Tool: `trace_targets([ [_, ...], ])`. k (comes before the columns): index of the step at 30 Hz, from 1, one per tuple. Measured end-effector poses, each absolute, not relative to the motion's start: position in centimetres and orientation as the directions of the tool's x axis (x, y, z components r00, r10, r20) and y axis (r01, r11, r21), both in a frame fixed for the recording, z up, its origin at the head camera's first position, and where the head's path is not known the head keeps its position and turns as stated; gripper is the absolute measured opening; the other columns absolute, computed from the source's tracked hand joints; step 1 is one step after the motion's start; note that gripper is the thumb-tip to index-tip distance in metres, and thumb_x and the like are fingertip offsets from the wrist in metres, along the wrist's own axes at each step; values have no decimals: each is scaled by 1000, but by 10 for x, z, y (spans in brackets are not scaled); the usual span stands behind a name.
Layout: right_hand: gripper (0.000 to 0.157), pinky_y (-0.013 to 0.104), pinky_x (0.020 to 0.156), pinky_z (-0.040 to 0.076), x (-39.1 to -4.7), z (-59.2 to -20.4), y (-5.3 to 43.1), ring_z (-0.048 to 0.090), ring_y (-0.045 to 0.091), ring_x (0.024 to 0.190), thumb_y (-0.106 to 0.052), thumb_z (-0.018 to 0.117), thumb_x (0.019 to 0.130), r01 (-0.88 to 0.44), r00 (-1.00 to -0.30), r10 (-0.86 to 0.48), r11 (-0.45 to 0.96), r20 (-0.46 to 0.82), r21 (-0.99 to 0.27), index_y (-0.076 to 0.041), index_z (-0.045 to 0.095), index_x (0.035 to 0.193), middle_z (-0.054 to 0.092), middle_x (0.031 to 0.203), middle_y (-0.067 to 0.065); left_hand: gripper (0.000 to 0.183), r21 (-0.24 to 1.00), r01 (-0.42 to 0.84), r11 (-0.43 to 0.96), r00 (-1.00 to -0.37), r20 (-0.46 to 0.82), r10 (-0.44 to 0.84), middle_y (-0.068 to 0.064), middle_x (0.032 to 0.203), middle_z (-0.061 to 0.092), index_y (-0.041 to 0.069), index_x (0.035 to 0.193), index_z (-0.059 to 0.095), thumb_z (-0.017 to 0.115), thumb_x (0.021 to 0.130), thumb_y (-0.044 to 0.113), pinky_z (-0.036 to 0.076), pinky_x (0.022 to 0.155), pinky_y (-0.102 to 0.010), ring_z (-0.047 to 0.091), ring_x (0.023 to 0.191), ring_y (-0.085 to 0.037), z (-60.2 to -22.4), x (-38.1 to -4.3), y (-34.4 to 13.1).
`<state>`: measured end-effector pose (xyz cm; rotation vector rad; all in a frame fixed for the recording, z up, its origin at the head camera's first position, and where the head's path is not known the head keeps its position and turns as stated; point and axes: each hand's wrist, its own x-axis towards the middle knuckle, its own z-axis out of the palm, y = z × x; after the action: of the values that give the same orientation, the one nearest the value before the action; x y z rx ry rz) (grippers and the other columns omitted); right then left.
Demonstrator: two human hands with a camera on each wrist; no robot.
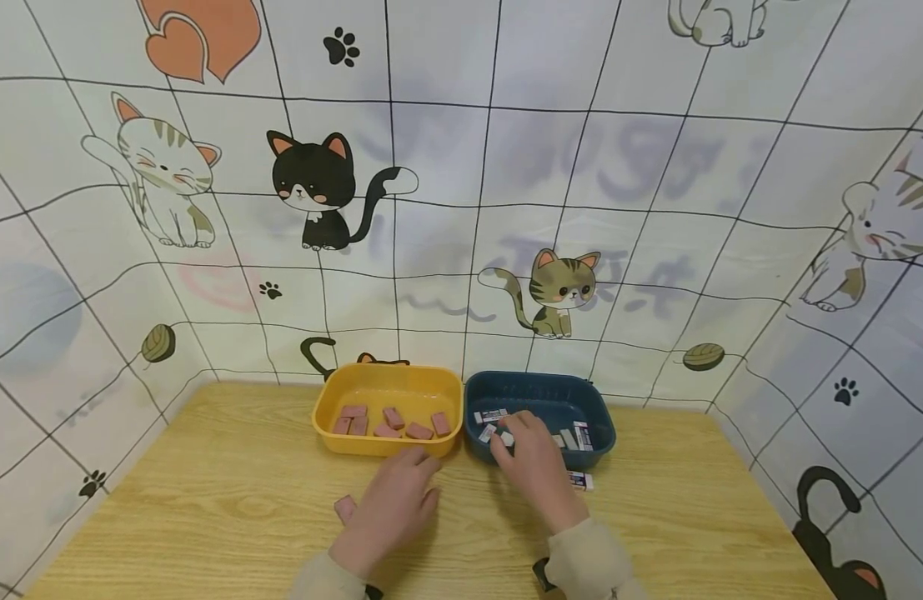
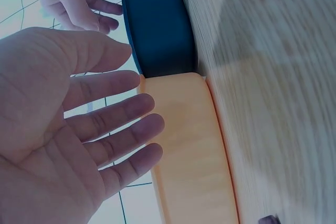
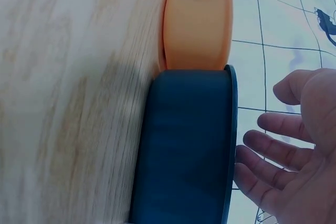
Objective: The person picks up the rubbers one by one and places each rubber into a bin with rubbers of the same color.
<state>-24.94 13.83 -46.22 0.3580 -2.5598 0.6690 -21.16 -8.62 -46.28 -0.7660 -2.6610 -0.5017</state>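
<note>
My left hand, fingers spread and holding nothing, hovers at the front rim of the yellow bin. In that bin lie several pink erasers, and another pink block rests on the table beside my left wrist. Over the near side of the blue bin is my right hand, its fingers loosely bent. The right wrist view shows nothing between those fingers. White erasers, some in printed sleeves, lie inside the blue bin, partly hidden by the hand.
Both bins stand side by side at the back of the wooden table, against a cat-patterned cloth. One sleeved eraser lies on the table just in front of the blue bin, right of my right hand.
</note>
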Motion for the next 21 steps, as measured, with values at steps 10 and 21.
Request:
trace_targets([
  [10, 18, 48, 89, 56, -233, -464, 137, 65, 27, 103, -19, 74, 93, -357, -858, -120, 838, 500, -413, -6, 74, 106, 68, 109, 9, 21, 280, 498, 821, -851, 342, 399, -8, 105, 66, 3, 106, 74, 78, 86, 10, 54, 87, -46, 64, 96, -25, -461, -209, -97],
  [21, 12, 46, 87, 57, -224, -468, 132, 66, 26, 98, -15, 78, 90, -435, -797, -169, 826, 580, -358, -9, 73, 99, 68, 103, 6, 20, 249, 511, 822, -823, 418, 385, -7, 98, 66, 2, 100, 73, 82, 81, 6, 54, 84, -46, 65, 92, -24, -468, -210, -113],
])
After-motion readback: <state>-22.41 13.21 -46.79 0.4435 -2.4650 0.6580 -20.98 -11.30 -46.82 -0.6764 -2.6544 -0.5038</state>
